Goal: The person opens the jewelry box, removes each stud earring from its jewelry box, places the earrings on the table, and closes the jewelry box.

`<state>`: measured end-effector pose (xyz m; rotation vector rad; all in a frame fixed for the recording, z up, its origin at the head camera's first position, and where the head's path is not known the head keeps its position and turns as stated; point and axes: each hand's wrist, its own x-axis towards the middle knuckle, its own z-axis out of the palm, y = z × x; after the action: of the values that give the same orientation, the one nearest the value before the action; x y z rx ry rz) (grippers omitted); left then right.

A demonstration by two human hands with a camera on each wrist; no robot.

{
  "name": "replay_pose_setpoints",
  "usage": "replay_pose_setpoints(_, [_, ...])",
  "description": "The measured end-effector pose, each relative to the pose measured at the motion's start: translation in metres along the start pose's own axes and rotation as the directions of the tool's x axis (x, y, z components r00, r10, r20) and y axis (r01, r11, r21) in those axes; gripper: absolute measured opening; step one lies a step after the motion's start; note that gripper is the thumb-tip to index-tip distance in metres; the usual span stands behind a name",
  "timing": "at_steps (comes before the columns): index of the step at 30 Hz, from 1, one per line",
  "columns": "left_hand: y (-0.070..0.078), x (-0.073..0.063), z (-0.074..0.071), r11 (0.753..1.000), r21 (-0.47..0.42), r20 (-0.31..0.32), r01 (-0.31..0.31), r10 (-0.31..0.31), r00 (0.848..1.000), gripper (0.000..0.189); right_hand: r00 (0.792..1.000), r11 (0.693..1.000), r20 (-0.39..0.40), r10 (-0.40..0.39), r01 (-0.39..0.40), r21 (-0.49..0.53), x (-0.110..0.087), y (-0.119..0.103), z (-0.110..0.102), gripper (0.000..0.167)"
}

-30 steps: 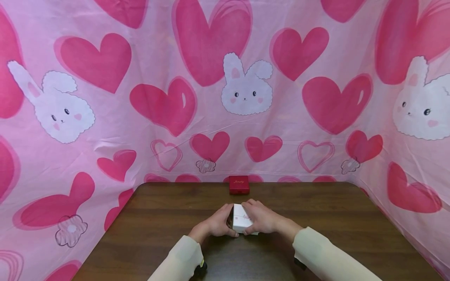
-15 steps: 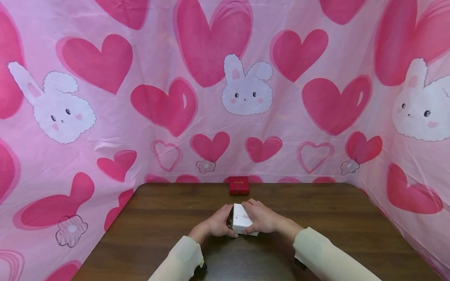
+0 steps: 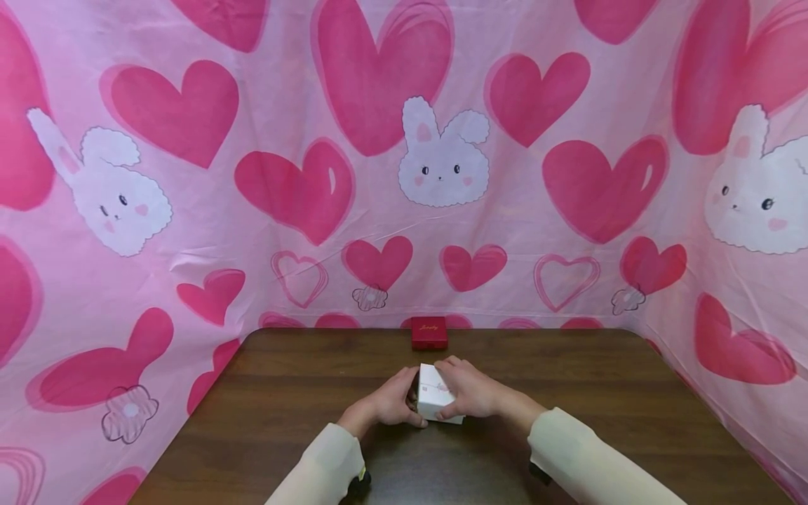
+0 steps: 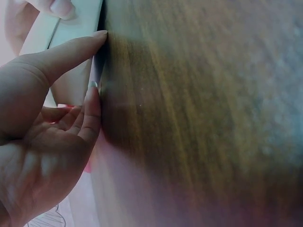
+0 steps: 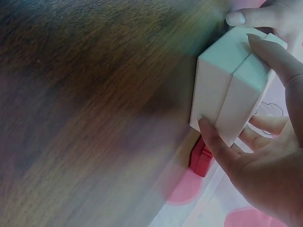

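Observation:
A small white box with pink print on top sits on the table between both hands. A seam between its lid and base shows in the right wrist view. My right hand grips the box from the right, thumb at the near side and fingers over the far side. From the left, my left hand holds it low, thumb at the near bottom edge and fingers curled behind. In the left wrist view, the left thumb lies across the box's side, close over the table.
A red box with gold lettering stands at the back edge of the brown wooden table. Pink cloth with hearts and rabbits hangs behind and along both sides.
The top of the white box sits slightly higher in the head view, and a bit more of its near side shows. Both hands are nearly still.

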<state>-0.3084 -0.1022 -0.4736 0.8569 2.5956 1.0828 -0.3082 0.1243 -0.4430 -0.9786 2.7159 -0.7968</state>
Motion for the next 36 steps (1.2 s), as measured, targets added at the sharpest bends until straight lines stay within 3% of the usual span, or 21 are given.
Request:
replay_pose_setpoints(14, [0.0015, 0.0006, 0.0021, 0.997, -0.043, -0.040, 0.059, -0.061, 0.997, 0.087, 1.000, 0.999, 0.001, -0.015, 0.015, 0.029, 0.0023, 0.0038, 0.0001, 0.083])
replay_pose_setpoints(26, [0.0019, 0.0029, 0.0008, 0.995, -0.017, -0.033, 0.096, -0.097, 0.995, 0.088, 1.000, 0.998, 0.004, -0.028, 0.027, 0.054, 0.0007, 0.0041, -0.0009, 0.084])
replay_pose_setpoints(36, [0.0000, 0.0028, 0.0033, 0.996, -0.018, -0.047, 0.092, -0.093, 0.995, 0.091, 0.998, 0.997, -0.007, -0.068, 0.068, 0.028, -0.0002, 0.0056, 0.0006, 0.085])
